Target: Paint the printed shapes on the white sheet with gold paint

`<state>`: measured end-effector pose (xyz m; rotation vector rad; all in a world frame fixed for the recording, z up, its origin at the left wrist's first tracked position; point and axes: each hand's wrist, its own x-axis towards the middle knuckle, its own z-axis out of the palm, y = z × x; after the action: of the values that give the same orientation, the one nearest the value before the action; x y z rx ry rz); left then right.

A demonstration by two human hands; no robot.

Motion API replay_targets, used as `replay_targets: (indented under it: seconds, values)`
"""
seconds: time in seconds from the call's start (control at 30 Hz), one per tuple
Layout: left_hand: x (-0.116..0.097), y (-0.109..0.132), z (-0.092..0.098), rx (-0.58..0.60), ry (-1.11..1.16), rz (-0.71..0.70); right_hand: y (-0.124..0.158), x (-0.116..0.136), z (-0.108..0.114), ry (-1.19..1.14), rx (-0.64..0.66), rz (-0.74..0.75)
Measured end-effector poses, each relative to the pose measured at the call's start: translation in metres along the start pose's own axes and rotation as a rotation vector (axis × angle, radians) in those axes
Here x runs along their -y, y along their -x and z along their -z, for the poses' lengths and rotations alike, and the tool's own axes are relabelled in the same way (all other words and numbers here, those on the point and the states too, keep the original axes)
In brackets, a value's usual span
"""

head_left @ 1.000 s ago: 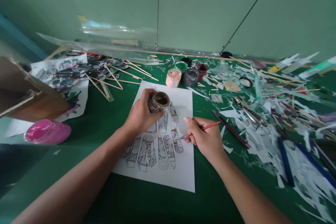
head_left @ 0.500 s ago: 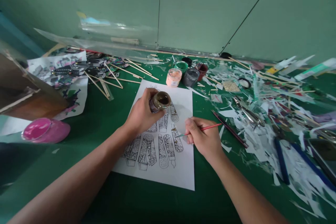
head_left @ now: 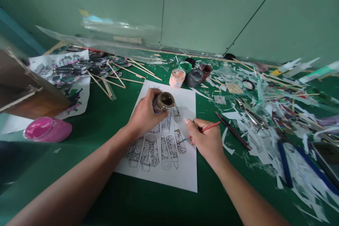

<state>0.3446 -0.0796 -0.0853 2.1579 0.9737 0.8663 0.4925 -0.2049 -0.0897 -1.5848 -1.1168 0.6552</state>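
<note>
My left hand [head_left: 145, 114] is wrapped round a small open paint jar [head_left: 163, 101], tilted above a white sheet [head_left: 182, 169] printed with black patterned shapes. My right hand [head_left: 205, 140] pinches a thin red paintbrush [head_left: 205, 129]; its tip rests on one of the printed shapes near the sheet's middle. The sheet lies flat on the green table [head_left: 111, 120].
Several small paint jars [head_left: 190, 74] stand beyond the sheet. A pink lid [head_left: 46, 129] lies at the left by a brown board [head_left: 29, 91]. Wooden sticks [head_left: 116, 76] and printed cut-outs sit at the back left. Paper scraps, pliers [head_left: 251, 113] and a dark pencil [head_left: 233, 130] crowd the right.
The brush tip has shifted slightly on the printed shapes. The left hand keeps the jar in about the same place. The view has drifted a little.
</note>
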Motion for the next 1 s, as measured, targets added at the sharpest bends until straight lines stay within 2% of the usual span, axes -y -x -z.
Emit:
replay_targets:
  seconds: [0.3, 1.0]
  values:
    - [-0.0009, -0.0003, 0.0003, 0.008, -0.011, 0.029, -0.0001, 0.0001, 0.0019, 0.033, 0.006, -0.008]
    - [-0.0006, -0.0001, 0.001, 0.008, 0.005, 0.0, 0.0003, -0.0039, 0.0015, -0.013, 0.013, -0.038]
